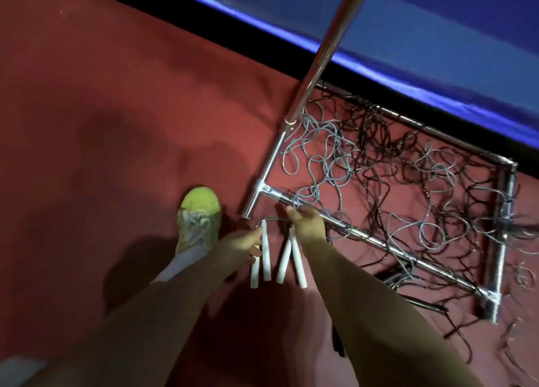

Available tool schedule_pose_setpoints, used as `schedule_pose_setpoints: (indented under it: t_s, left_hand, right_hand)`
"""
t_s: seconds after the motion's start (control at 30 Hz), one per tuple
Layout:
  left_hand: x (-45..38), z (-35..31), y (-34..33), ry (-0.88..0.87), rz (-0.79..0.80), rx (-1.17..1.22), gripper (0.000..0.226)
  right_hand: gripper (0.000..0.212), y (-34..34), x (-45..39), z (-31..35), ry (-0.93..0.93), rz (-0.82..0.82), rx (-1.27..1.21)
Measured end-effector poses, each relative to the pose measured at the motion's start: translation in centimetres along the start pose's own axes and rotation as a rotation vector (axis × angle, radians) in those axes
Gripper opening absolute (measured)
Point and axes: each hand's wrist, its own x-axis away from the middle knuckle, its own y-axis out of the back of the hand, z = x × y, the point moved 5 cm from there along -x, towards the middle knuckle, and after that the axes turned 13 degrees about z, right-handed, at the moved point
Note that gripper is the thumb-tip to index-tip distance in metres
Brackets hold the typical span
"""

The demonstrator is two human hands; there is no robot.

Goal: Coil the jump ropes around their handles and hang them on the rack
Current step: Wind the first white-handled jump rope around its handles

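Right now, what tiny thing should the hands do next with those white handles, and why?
Probably lift the grey rope free of the tangle first. The left hand grips one pair of white handles; the right hand pinches rope by the chrome rack base, a second pair dangling below. The rope lies looped among black ropes, so coiling now would likely snag.

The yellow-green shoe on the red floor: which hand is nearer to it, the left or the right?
The left. The left hand holds white handles just right of the yellow-green shoe. The right hand is farther right, its fingers pinching grey rope at the chrome rack bar.
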Motion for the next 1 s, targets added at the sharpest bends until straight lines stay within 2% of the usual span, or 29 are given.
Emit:
schedule_pose_setpoints:
  t_s: [0.1,0.2,0.37,0.47,0.57,0.6,0.73,0.83,1.0]
  left_hand:
    - [-0.9,1.0,1.4,0.008,0.020,-0.110,0.033]
    - [-1.0,1.3,1.7,0.000,0.016,-0.083,0.029]
    - [0.9,-0.8,0.3,-0.143,-0.075,-0.059,0.025]
    - [3.7,-3.6,-1.7,-0.196,-0.070,-0.015,0.021]
    - [4.2,-3.6,-3.0,-0.175,0.061,-0.058,0.073]
    - [4.8,-3.6,-3.7,-0.162,0.120,-0.077,0.077]
    - [13.9,-7.6,-9.5,-0.254,0.252,-0.229,0.040]
    - [18.1,-7.9,-11.8,-0.312,0.308,-0.307,0.049]
    - [23.4,-8.8,-15.5,-0.374,0.473,-0.331,0.030]
  right_hand:
    - [0.021,-1.0,-1.5,0.1,-0.018,0.001,0.105]
    - [0.029,-1.4,-0.5,0.4,-0.057,0.009,0.217]
    - [0.030,-0.9,5.5,2.9,0.049,0.172,-0.063]
    - [0.027,0.9,10.8,5.8,0.094,0.231,-0.136]
    - [0.027,3.3,15.8,8.9,0.146,0.242,-0.233]
    - [0.027,4.1,17.4,9.9,0.163,0.236,-0.254]
    - [0.025,7.3,23.6,12.9,0.242,0.235,-0.321]
    - [0.026,9.7,27.6,14.1,0.290,0.207,-0.328]
    - [0.025,13.7,33.7,16.2,0.407,0.172,-0.321]
